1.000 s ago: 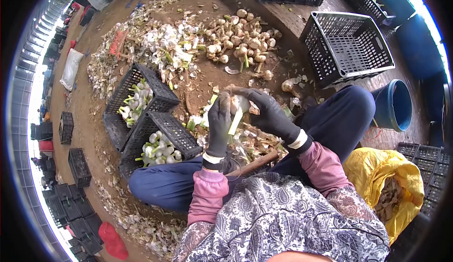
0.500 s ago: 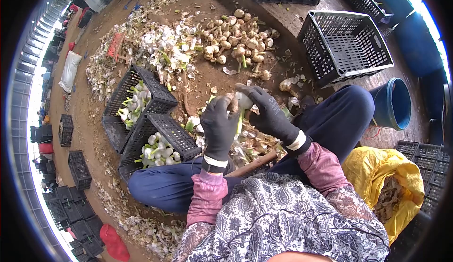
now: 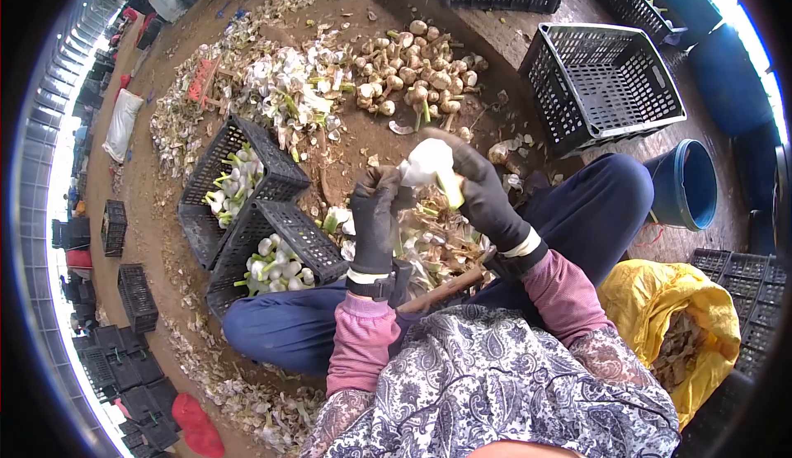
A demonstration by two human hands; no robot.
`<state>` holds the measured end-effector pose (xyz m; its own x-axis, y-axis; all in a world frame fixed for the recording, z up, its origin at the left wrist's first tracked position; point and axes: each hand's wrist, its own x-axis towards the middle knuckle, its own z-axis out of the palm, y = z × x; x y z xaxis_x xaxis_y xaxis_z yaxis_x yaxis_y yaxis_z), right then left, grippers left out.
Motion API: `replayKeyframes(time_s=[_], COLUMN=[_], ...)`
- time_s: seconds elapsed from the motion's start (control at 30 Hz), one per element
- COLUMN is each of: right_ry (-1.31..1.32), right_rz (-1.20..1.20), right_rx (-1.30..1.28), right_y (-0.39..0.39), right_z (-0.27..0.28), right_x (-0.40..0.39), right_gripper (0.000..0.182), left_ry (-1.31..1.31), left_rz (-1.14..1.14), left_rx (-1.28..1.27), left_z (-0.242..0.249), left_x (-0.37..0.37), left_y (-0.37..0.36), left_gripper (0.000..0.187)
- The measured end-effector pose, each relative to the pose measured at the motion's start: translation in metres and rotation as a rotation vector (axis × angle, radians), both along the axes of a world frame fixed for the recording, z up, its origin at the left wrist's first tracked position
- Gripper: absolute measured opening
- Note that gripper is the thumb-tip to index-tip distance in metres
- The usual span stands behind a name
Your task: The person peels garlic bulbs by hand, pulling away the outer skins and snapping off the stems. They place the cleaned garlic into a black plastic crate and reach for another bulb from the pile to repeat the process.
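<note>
A white garlic bulb [image 3: 430,159] with a short green stem is up in front of me, partly blurred. My right hand [image 3: 485,198], in a dark glove, grips it from the right side. My left hand [image 3: 377,202], also gloved, is closed at the bulb's left edge, pinching what looks like a pale piece of skin. Beyond my hands lies a pile of unpeeled garlic bulbs [image 3: 417,70] on the soil. White peeled skins [image 3: 289,78] are heaped to its left.
Two tilted black crates [image 3: 285,223] holding cleaned garlic are at my left. A black crate [image 3: 606,87] stands at the upper right, near a blue bucket [image 3: 689,184]. A yellow sack [image 3: 639,293] sits by my right side. A wooden piece [image 3: 441,290] lies between my legs.
The bulb now looks whiter and is turned, its stem pointing lower right. My left hand has moved slightly away from my right hand, its fingers drawn together.
</note>
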<state>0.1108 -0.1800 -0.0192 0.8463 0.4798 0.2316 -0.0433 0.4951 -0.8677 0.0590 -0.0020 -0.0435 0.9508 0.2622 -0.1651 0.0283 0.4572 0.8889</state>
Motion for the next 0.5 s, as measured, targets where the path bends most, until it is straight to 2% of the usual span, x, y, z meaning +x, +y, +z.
replayKeyframes(time_s=[0.03, 0.07, 0.1, 0.17, 0.27, 0.3, 0.37, 0.4, 0.43, 0.47, 0.5], right_ry=[-0.031, 0.014, 0.052, 0.216, 0.289, 0.259, -0.044, -0.044, -0.273, -0.217, -0.160], right_rz=[-0.053, -0.043, -0.073, -0.078, 0.026, 0.015, -0.050, -0.022, -0.103, -0.093, -0.086], right_rx=[0.025, 0.220, 0.169, 0.172, 0.069, -0.075, -0.183, -0.179, -0.408, -0.426, -0.445], right_y=[0.000, 0.000, -0.003, -0.005, -0.009, -0.004, 0.007, 0.013, 0.014, 0.014, 0.013], right_z=[0.002, -0.004, -0.006, -0.007, -0.008, -0.009, -0.026, -0.028, -0.026, -0.028, -0.026], right_x=[0.003, 0.006, 0.007, 0.002, 0.001, 0.005, 0.001, -0.004, -0.003, -0.002, -0.002], right_gripper=[0.059, 0.069, 0.074, 0.079, 0.072, 0.069, 0.071, 0.072, 0.065, 0.058, 0.051], left_ry=[-0.006, 0.049, 0.075, 0.114, -0.019, -0.054, -0.122, -0.203, -0.115, -0.153, -0.190], left_rz=[-0.010, -0.028, -0.112, -0.191, -0.044, -0.079, -0.149, -0.108, -0.084, -0.102, -0.124], left_rx=[-0.065, -0.075, -0.172, -0.102, 0.232, 0.214, 0.178, 0.341, 0.502, 0.390, 0.277], left_z=[-0.006, -0.011, -0.010, -0.005, 0.004, 0.019, 0.051, 0.032, 0.022, -0.005, -0.006], left_x=[-0.001, -0.005, -0.007, -0.016, -0.010, -0.010, -0.012, -0.008, -0.004, -0.004, -0.001], left_y=[-0.004, -0.010, -0.014, -0.020, -0.019, -0.019, -0.019, -0.013, -0.012, 0.000, 0.006], left_gripper=[0.015, 0.014, 0.017, 0.023, 0.037, 0.041, 0.050, 0.056, 0.053, 0.049, 0.047])
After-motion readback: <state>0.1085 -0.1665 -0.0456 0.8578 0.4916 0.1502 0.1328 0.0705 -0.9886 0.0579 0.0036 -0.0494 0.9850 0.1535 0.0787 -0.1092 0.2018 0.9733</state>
